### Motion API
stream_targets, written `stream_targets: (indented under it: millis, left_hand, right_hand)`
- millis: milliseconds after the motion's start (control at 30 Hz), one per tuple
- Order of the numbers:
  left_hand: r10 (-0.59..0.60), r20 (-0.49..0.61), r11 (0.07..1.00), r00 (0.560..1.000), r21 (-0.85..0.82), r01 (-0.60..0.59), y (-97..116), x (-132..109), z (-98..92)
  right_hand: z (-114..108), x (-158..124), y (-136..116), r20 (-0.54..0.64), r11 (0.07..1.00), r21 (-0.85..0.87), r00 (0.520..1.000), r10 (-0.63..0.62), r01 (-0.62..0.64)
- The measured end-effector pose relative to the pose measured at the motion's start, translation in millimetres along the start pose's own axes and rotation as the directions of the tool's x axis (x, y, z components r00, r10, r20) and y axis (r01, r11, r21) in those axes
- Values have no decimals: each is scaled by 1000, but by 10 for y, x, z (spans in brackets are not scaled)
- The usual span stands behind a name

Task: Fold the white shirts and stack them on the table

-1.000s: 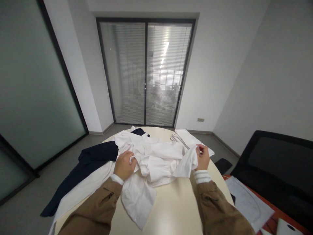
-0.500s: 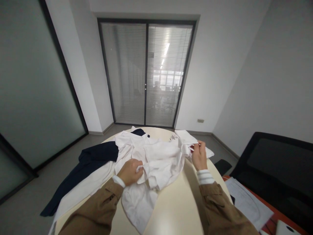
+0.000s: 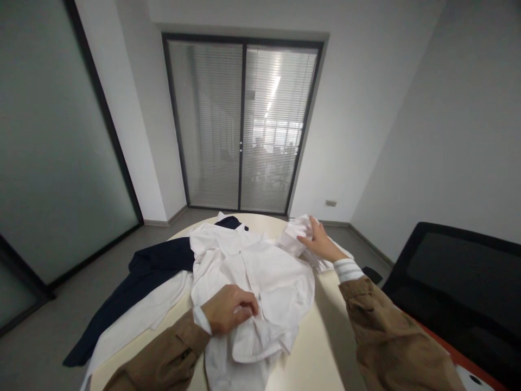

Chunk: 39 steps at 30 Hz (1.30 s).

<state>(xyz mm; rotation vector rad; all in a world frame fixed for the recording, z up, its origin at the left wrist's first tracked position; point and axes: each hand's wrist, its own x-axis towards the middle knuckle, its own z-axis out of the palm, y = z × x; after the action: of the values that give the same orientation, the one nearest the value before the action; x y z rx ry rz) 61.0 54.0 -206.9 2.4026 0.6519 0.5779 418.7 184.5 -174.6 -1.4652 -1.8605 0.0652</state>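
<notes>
A rumpled white shirt [image 3: 277, 274] lies spread over the round table, its front folds and one edge loose toward me. Over its lower front is my left hand [image 3: 230, 309], fingers curled and thumb apart from them, with no cloth seen pinched between. At the far right of the shirt, my right hand [image 3: 321, 243] has its thumb and fingers around a bunched white part of it, perhaps a sleeve. Its lower fingers are hidden. Beneath and left of the shirt lie a dark navy garment [image 3: 163, 263] and another white sleeve [image 3: 140, 315].
The cream tabletop [image 3: 313, 347] shows at the front right. A black mesh chair [image 3: 456, 288] stands to the right, beside an orange surface [image 3: 437, 339] with a white item partly in view. Glass doors with blinds [image 3: 244, 125] are beyond the table.
My left hand has let go of the pinched cloth and moved slightly right. My right hand has turned inward and shifted left and up, and the shirt's front now lies flatter and wider.
</notes>
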Motion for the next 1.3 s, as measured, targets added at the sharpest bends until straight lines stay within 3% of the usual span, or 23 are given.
stream_targets:
  millis: [100,133,200,267,333,400,500,533,600,667,700,767,833,967,1167,1233,1300]
  left_hand:
    - [-119,-213,991,970,31,128,-64,16,-61]
    - [-182,-333,970,925,93,225,-96,18,-88]
    - [-280,-557,878,782,181,443,-185,9,-148]
    - [-336,-669,778,663,199,595,-302,-22,-203]
    - [-387,-669,716,634,215,664,-420,-62,-232]
    - [-427,-605,699,672,251,670,-505,-97,-222]
    - [-432,-459,728,776,330,601,-553,-128,-146]
    - [-418,-409,745,811,356,564,-558,-136,-113]
    - [-388,-318,777,865,391,493,-577,-152,-51]
    - [-381,-254,795,889,402,455,-615,-173,-2]
    - [-389,-232,795,891,404,452,-640,-183,16]
    - [-416,-206,788,886,405,464,-685,-200,35]
    - [-430,-186,790,884,397,468,-710,-208,35]
    - [-440,-174,797,881,377,472,-691,-209,1]
    - [-487,-174,771,856,374,515,-680,-230,-20]
    - [-486,-177,773,856,370,516,-674,-230,-13]
    - [-470,-205,779,859,361,512,-636,-216,-14]
  right_hand:
    - [128,-186,-151,190,994,-88,980,-54,72]
    - [159,-258,-253,224,987,-107,970,-98,124]
    - [199,-413,-496,233,967,-153,958,-167,205]
    - [215,-574,-722,220,952,-209,959,-177,224]
    - [208,-725,-852,222,940,-323,974,-36,108]
    - [170,-839,-854,172,876,-478,971,167,-65]
    - [51,-918,-678,120,763,-599,916,384,-242]
    - [-1,-923,-600,182,769,-579,876,446,-271]
    - [-99,-920,-449,435,835,-445,736,518,-324]
    - [-167,-920,-321,675,907,-194,621,400,-373]
    - [-182,-923,-267,728,918,-59,612,309,-393]
    - [-179,-934,-174,711,887,162,675,198,-431]
    - [-149,-943,-98,661,800,289,714,230,-525]
    - [-135,-927,20,620,600,417,696,362,-683]
    - [-458,-860,-15,562,578,454,721,405,-678]
    - [-595,-871,-64,588,597,487,745,315,-637]
    - [-694,-908,-79,606,673,513,780,157,-533]
